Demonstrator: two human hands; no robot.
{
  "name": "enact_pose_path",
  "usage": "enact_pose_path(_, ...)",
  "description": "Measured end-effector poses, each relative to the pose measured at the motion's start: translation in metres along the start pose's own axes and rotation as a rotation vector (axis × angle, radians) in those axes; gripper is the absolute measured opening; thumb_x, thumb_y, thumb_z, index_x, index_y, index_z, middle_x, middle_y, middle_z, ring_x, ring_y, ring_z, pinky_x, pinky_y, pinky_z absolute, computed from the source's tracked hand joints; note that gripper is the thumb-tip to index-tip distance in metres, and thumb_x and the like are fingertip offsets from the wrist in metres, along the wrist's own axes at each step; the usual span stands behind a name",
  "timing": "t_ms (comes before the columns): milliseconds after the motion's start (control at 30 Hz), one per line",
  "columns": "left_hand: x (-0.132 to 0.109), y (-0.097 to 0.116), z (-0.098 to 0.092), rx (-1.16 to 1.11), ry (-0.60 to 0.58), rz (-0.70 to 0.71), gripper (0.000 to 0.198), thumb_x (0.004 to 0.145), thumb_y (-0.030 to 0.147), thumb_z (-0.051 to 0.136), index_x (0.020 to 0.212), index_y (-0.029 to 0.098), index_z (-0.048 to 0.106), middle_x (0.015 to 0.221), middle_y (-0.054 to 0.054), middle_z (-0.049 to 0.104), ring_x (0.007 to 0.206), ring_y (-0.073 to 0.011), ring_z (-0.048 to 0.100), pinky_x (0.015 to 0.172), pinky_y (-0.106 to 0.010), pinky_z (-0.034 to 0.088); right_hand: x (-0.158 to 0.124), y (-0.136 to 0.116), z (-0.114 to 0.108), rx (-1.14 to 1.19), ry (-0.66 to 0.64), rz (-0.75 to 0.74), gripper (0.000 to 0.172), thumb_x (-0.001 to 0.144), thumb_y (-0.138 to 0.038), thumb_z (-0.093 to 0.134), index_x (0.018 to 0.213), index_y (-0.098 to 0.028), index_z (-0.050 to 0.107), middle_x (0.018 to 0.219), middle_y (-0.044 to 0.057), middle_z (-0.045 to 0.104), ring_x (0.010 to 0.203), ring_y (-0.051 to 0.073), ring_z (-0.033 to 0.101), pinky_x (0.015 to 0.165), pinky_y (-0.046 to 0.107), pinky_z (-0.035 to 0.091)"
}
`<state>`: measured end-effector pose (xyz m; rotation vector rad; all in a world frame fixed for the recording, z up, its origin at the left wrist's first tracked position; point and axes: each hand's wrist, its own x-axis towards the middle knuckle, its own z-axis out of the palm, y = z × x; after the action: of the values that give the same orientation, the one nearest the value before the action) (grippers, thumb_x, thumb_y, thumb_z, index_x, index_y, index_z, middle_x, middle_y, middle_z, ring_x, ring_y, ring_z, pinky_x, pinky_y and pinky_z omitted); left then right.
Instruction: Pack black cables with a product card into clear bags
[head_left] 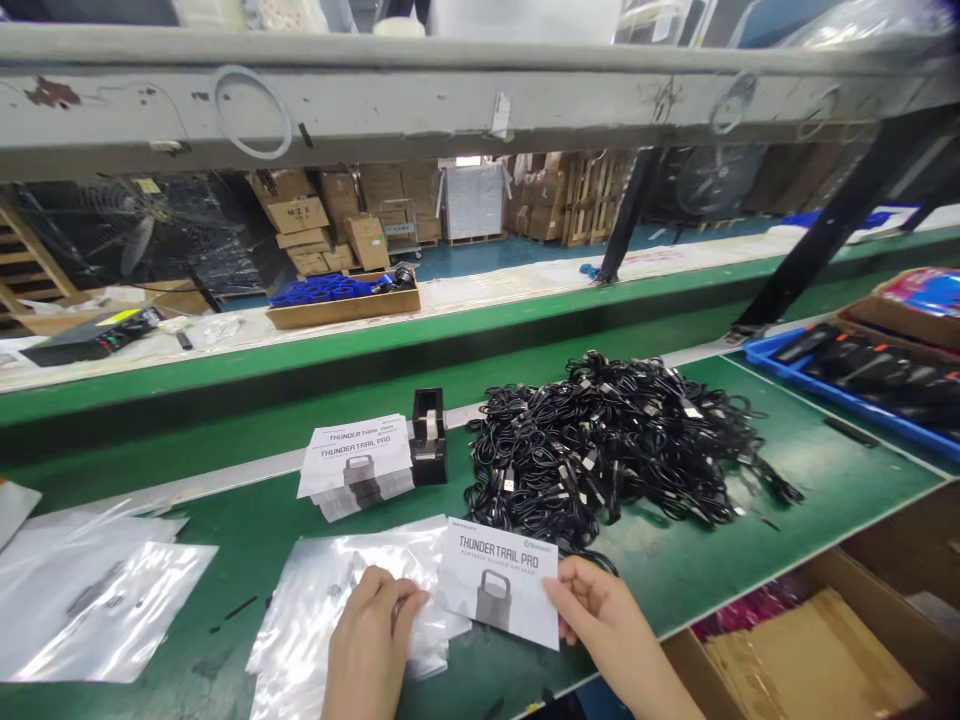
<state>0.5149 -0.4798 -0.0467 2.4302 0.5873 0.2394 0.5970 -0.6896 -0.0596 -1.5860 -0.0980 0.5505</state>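
My right hand (600,615) pinches the right edge of a printed leaflet (495,590), which reads "THUNDER TRAIL PRO" and pictures a speaker. Its left edge overlaps a pile of clear plastic bags (300,590) at the table's front. Over these bags is my left hand (379,625), its fingers curled and thumb pressed to them; whether bag film is between the fingertips I cannot make out. Behind the bags lies a stack of similar leaflets (360,455), beside a black tape dispenser (429,450). A big heap of coiled black USB cables (600,450) spreads behind the leaflet and to its right.
More plastic bags (97,610) lie at the left. A blue tray (892,400) of black items stands at the far right. Below the table's right front edge is an open carton (817,660). A shelf beam (450,100) crosses above; a ledge behind carries a cardboard tray (345,310).
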Motion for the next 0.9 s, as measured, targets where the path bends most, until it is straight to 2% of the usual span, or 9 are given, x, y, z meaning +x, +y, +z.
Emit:
enact_pose_path(200, -0.001, -0.002, 0.000, 0.066, -0.008, 0.093, 0.032, 0.086, 0.035, 0.031, 0.072, 0.021, 0.055, 0.075, -0.002, 0.048, 0.071, -0.0188, 0.052, 0.068, -0.034, 0.037, 0.001, -0.001, 0.004, -0.011, 0.030, -0.009, 0.034, 0.071, -0.049, 0.058, 0.068, -0.015, 0.051, 0.049, -0.005, 0.048, 0.046, 0.008, 0.045, 0.045, 0.019, 0.037)
enact_pose_path(367, -0.003, -0.004, 0.002, 0.071, -0.004, 0.105, 0.030, 0.086, 0.037, 0.032, 0.073, 0.022, 0.055, 0.075, -0.001, 0.049, 0.068, -0.0182, 0.053, 0.065, -0.033, 0.039, 0.001, 0.000, 0.014, -0.005, 0.065, -0.022, 0.035, 0.071, -0.050, 0.056, 0.067, -0.016, 0.050, 0.048, -0.005, 0.049, 0.045, 0.008, 0.045, 0.045, 0.019, 0.037)
enact_pose_path(500, -0.005, -0.006, 0.005, 0.045, 0.014, 0.098, 0.026, 0.085, 0.038, 0.035, 0.077, 0.023, 0.055, 0.078, -0.001, 0.050, 0.073, -0.0187, 0.053, 0.068, -0.033, 0.039, -0.002, 0.002, 0.019, -0.032, 0.053, 0.025, 0.036, 0.071, -0.051, 0.055, 0.064, -0.016, 0.047, 0.045, -0.005, 0.048, 0.041, 0.007, 0.044, 0.042, 0.018, 0.036)
enact_pose_path(600, -0.006, -0.008, 0.008, 0.019, 0.041, 0.108, 0.023, 0.084, 0.038, 0.038, 0.077, 0.023, 0.054, 0.079, 0.000, 0.049, 0.074, -0.0182, 0.053, 0.068, -0.032, 0.039, -0.006, 0.008, 0.020, -0.026, 0.013, 0.099, 0.038, 0.069, -0.052, 0.057, 0.061, -0.018, 0.043, 0.041, -0.006, 0.049, 0.036, 0.006, 0.043, 0.038, 0.016, 0.034)
enact_pose_path(767, -0.010, -0.011, 0.012, -0.076, 0.111, 0.286, 0.014, 0.084, 0.031, 0.043, 0.079, 0.022, 0.053, 0.079, -0.001, 0.048, 0.076, -0.0173, 0.051, 0.069, -0.030, 0.039, -0.008, 0.009, 0.023, -0.017, -0.085, 0.166, 0.038, 0.066, -0.050, 0.060, 0.061, -0.017, 0.044, 0.039, -0.005, 0.052, 0.032, 0.005, 0.042, 0.034, 0.015, 0.031)
enact_pose_path(833, -0.011, -0.011, 0.013, -0.123, 0.111, 0.325, 0.012, 0.083, 0.029, 0.044, 0.079, 0.022, 0.053, 0.078, -0.001, 0.048, 0.075, -0.0165, 0.050, 0.069, -0.029, 0.039, -0.006, 0.001, 0.027, 0.027, -0.144, 0.167, 0.038, 0.065, -0.050, 0.061, 0.063, -0.015, 0.047, 0.041, -0.004, 0.053, 0.034, 0.005, 0.045, 0.035, 0.015, 0.034)
enact_pose_path(900, -0.013, -0.010, 0.011, -0.171, 0.094, 0.329, 0.012, 0.083, 0.028, 0.045, 0.078, 0.023, 0.054, 0.078, -0.001, 0.048, 0.074, -0.0159, 0.051, 0.069, -0.027, 0.040, -0.001, -0.010, 0.035, 0.114, -0.237, 0.170, 0.038, 0.064, -0.049, 0.063, 0.065, -0.013, 0.052, 0.048, -0.001, 0.058, 0.041, 0.007, 0.051, 0.043, 0.018, 0.042)
